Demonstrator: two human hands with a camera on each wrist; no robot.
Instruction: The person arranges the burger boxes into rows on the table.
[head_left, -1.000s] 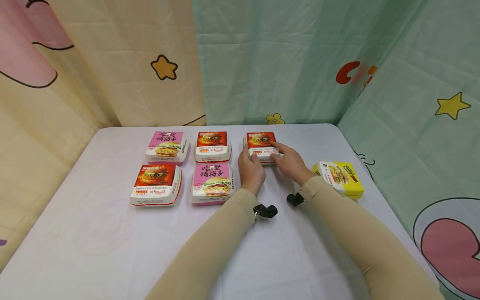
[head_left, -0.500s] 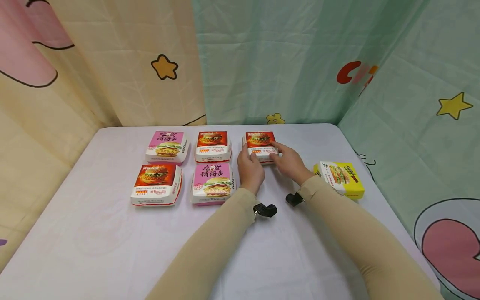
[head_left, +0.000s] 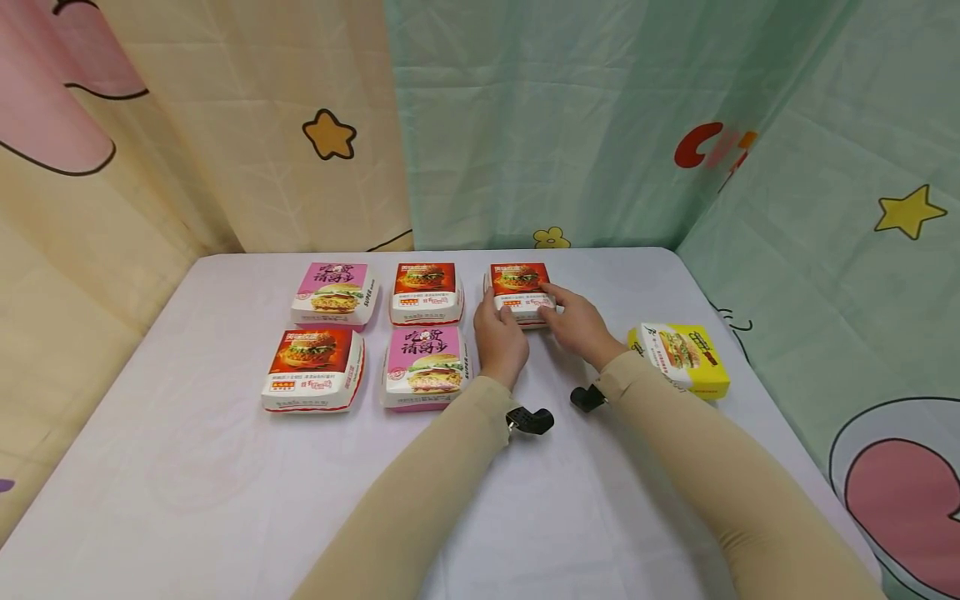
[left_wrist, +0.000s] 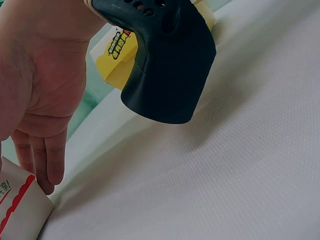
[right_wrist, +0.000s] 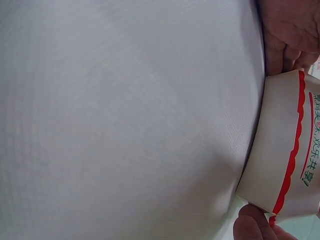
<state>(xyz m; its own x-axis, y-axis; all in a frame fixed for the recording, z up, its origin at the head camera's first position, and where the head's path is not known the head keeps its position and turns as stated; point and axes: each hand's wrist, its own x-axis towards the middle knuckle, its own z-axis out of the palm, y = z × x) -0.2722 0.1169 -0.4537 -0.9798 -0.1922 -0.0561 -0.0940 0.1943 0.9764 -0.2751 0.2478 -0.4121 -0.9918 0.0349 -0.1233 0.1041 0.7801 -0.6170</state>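
Observation:
A red-and-white burger box (head_left: 519, 283) sits on the white-covered table near its far edge, between my two hands. My left hand (head_left: 502, 343) holds its left side, with the thumb at the front. On the opposite side, my right hand (head_left: 581, 327) has its fingers along the right edge and its thumb at the front corner. In the left wrist view, the right hand (left_wrist: 50, 80) touches the box's end (left_wrist: 22, 210) with fairly straight fingers. The right wrist view shows the box's white side (right_wrist: 275, 135) between the fingers of both hands.
Left of my hands stand two pink burger boxes (head_left: 425, 367) (head_left: 335, 292) and two red ones (head_left: 424, 287) (head_left: 315, 367), in two rows. A yellow burger box (head_left: 682, 358) lies by my right forearm. Curtains (head_left: 525, 125) hang behind the table (head_left: 225, 483).
Both hands have slid the red-and-white burger box slightly to the left, toward the other red box in the back row. The other boxes stay in place.

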